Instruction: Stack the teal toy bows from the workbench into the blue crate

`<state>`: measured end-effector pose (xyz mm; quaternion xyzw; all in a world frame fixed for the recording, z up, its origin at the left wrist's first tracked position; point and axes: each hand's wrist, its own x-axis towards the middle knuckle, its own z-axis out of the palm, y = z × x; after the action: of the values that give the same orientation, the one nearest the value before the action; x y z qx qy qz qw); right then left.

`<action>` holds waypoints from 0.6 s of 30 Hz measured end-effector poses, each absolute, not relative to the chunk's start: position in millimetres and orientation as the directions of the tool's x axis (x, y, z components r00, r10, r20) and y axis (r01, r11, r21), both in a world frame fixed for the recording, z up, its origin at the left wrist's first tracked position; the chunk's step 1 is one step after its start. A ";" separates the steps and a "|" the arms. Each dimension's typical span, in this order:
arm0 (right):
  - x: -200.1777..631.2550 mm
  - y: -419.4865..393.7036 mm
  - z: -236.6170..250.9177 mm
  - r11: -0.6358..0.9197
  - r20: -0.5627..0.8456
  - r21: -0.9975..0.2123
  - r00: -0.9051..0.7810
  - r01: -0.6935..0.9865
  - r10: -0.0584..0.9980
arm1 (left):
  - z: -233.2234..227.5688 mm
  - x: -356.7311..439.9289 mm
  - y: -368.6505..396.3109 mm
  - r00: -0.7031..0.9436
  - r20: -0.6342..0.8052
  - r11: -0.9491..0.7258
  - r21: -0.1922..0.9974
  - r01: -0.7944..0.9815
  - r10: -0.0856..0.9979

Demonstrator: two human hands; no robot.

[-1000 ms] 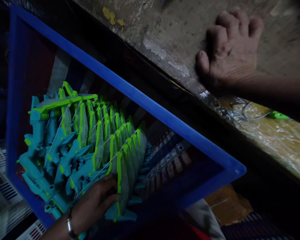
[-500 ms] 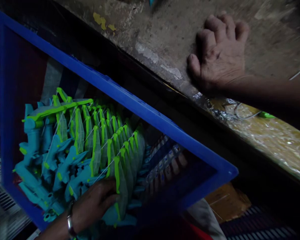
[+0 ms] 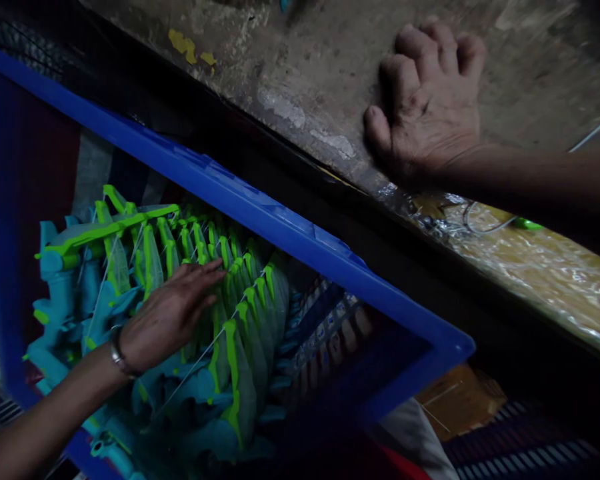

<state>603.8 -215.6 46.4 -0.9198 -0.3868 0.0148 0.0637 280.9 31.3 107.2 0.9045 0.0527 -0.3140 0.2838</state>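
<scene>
Crate rim [image 3: 280, 220] separates left hand [image 3: 167, 317], fingers extended over green pieces [image 3: 253, 317], from right hand [image 3: 430, 110], spread on worktop [image 3: 320, 67].

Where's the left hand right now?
Head view, left of centre: the left hand is over the green-and-teal parts in the blue crate; contact is unclear.

Dim light, shadow deepest at the far lower right. Beneath the right hand [image 3: 425, 100]: worn grey-brown work surface [image 3: 315, 53], yellow patches [image 3: 183, 45] well to the hand's left. Below and right of it: crinkled clear film [image 3: 555, 273] over yellow, glinting. Dark gap [image 3: 260, 163] between both hands. Well below the right hand: brown package [image 3: 465, 403], dark slatted panel [image 3: 530, 443].
</scene>
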 end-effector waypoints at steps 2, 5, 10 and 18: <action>604.4 -216.5 46.8 -0.691 0.022 -0.129 0.699 0.711 0.715 | 95.2 285.8 27.8 0.735 -0.651 -0.874 0.454 0.175 -0.190; 604.4 -217.6 48.6 -0.683 0.021 -0.134 0.692 0.718 0.722 | 87.2 297.4 31.1 0.644 -0.718 -0.880 0.453 0.143 -0.265; 603.2 -217.5 52.6 -0.693 -0.002 -0.131 0.699 0.709 0.716 | 64.9 331.3 50.2 0.562 -0.803 -0.854 0.424 0.303 -0.200; 604.7 -218.9 53.7 -0.686 -0.018 -0.151 0.692 0.711 0.721 | 2.8 362.7 53.2 0.522 -0.816 -0.899 0.394 0.190 -0.248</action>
<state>604.7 -218.9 53.7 -0.9175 -0.3905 0.0377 0.0660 362.7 53.2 2.8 0.8432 -0.0171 -0.4885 0.2239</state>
